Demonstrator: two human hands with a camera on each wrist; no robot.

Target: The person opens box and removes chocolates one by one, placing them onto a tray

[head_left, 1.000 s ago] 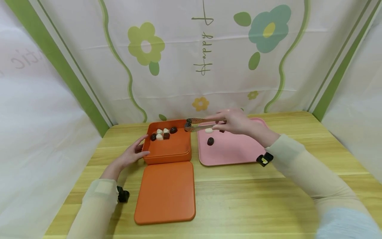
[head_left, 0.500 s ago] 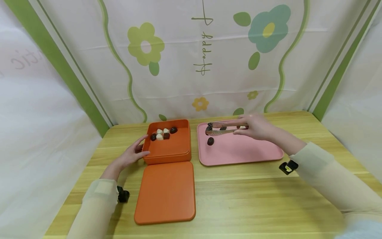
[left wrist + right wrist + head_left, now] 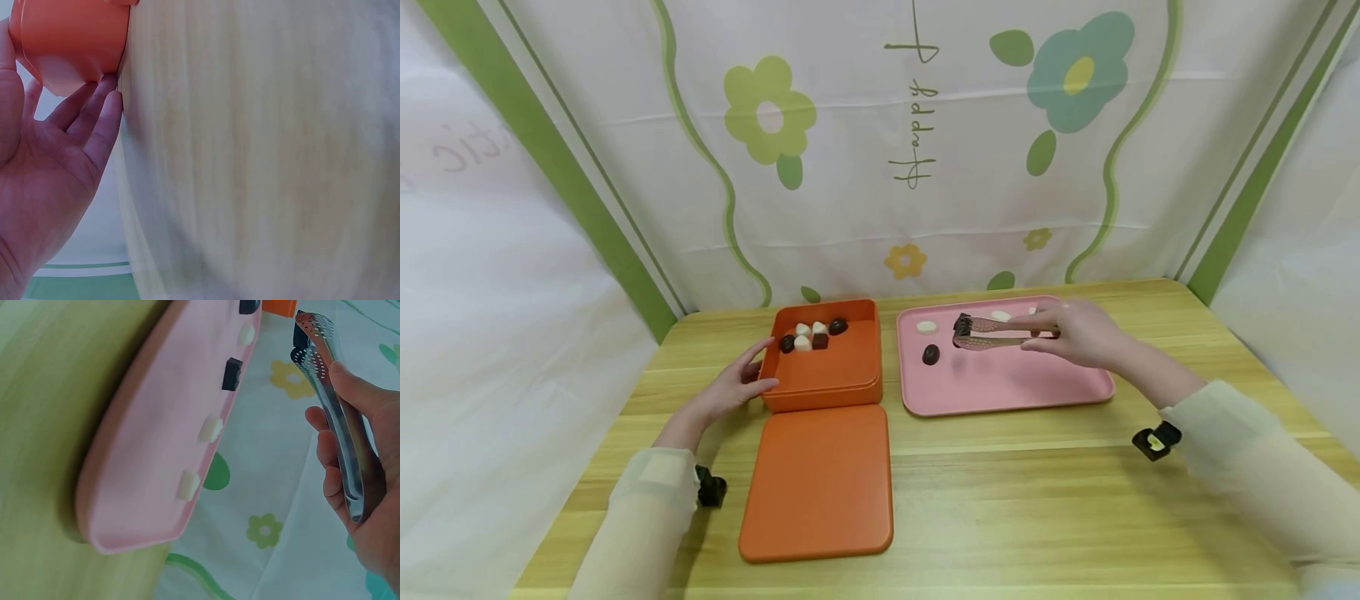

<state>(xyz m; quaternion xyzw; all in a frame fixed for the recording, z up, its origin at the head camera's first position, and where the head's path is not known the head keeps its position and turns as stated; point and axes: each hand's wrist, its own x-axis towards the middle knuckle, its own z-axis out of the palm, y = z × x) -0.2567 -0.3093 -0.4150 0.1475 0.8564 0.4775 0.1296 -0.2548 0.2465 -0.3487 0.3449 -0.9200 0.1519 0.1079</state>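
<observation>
My left hand (image 3: 726,392) rests against the left side of an orange box (image 3: 823,375), thumb and fingers spread at its wall. Its fingers (image 3: 103,125) lie rather straight along the box in the left wrist view. Inside the box sit several dark and white chocolate-like pieces (image 3: 802,342). My right hand (image 3: 1078,333) holds metal tongs (image 3: 1000,333) above a pink tray (image 3: 1000,387), thumb on one arm and fingers on the other. A dark piece (image 3: 300,336) shows between the tong tips in the right wrist view.
On the tray lie a dark oval piece (image 3: 931,354), a white piece (image 3: 927,327), a dark block (image 3: 232,374) and two more white pieces (image 3: 211,428). An orange lid (image 3: 816,487) lies flat in front of the box. A printed cloth (image 3: 880,167) hangs behind the table.
My right hand has carried the tongs rightward from the box's right edge to over the tray, and a white piece shows again. My left hand and the box have stayed put.
</observation>
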